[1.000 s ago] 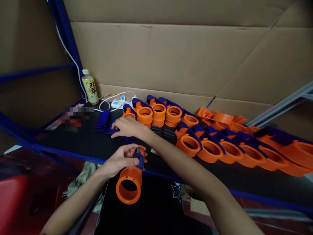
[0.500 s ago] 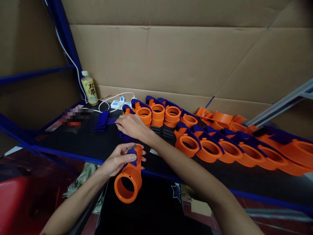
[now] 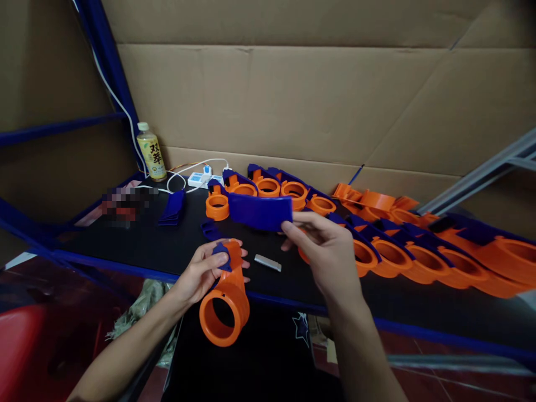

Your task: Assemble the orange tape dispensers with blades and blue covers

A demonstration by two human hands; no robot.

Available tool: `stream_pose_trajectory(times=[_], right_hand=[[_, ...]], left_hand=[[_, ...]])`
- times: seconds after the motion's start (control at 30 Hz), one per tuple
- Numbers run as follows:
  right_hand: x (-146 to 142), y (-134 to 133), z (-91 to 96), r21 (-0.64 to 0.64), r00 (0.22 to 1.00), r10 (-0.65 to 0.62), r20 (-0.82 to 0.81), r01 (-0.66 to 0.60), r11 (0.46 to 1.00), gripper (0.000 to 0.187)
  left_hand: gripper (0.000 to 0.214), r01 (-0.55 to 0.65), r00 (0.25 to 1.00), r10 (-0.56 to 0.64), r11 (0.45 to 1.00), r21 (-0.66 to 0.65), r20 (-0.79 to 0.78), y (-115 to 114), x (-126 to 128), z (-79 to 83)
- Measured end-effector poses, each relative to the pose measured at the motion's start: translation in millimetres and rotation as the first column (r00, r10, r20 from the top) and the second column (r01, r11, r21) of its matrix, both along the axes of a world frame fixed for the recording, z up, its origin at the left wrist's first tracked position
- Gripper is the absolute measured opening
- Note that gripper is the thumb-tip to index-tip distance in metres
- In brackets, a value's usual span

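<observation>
My left hand is closed round the upper part of an orange tape dispenser, whose ring hangs downward past the table's front edge. A small dark-blue piece sits on that dispenser under my thumb. Between the thumb and fingers of my right hand is a flat blue plastic plate, held out to the left above the table. Below the plate lies a small silver metal strip. A stack of similar blue plates rests on the table to the left.
Orange-and-blue tape dispensers stand in rows along the black table. Loose blue pieces lie near the middle. A drink bottle and a power strip stand at the back left, before a cardboard wall.
My right hand has moved right from beside the blue stack, bringing one blue plate with it. My left hand still holds the dispenser, turned slightly. The silver strip now shows fully.
</observation>
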State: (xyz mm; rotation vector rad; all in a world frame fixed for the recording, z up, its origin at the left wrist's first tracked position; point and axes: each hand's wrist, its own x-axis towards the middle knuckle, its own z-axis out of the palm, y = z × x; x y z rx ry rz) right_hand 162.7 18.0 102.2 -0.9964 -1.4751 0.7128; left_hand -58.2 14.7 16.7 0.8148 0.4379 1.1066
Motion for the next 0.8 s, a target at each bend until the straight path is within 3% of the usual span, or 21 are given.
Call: stream_pose_trajectory(times=[0.13,0.27,0.43,0.6,0.7,0.8], right_hand=[[12,-23,-33.6,-0.230,0.949,0.042,-0.311,-0.118,0.966,0.034],[4,-30,-46.5,-0.301,0.915,0.164,-0.368,-0.284,0.910,0.076],[-2,-29,-41.1,-0.381,0.921,0.292,-0.258,-0.375,0.845,0.065],[-7,-35,-58.2,-0.399,0.966,0.212,-0.148,-0.254,0.881,0.068],[-9,-35,-73.4,-0.409,0.943,0.212,-0.255,-0.304,0.861,0.065],[-11,-31,-81.7,-0.387,0.897,0.188,-0.400,-0.351,0.853,0.045]], left_hand=[[0.041,-0.092,0.996,0.092,0.995,0.038,0.002,-3,8,1.2],[0.042,-0.136,0.990,0.138,0.988,0.069,-0.026,-5,12,1.9],[0.040,-0.168,0.986,0.169,0.983,0.070,-0.006,-4,12,1.6],[0.040,-0.180,0.984,0.180,0.983,0.036,0.001,1,16,-2.1],[0.041,-0.161,0.987,0.161,0.987,0.004,-0.022,3,20,-3.9],[0.042,-0.122,0.991,0.123,0.992,0.006,-0.045,3,23,-4.2]])
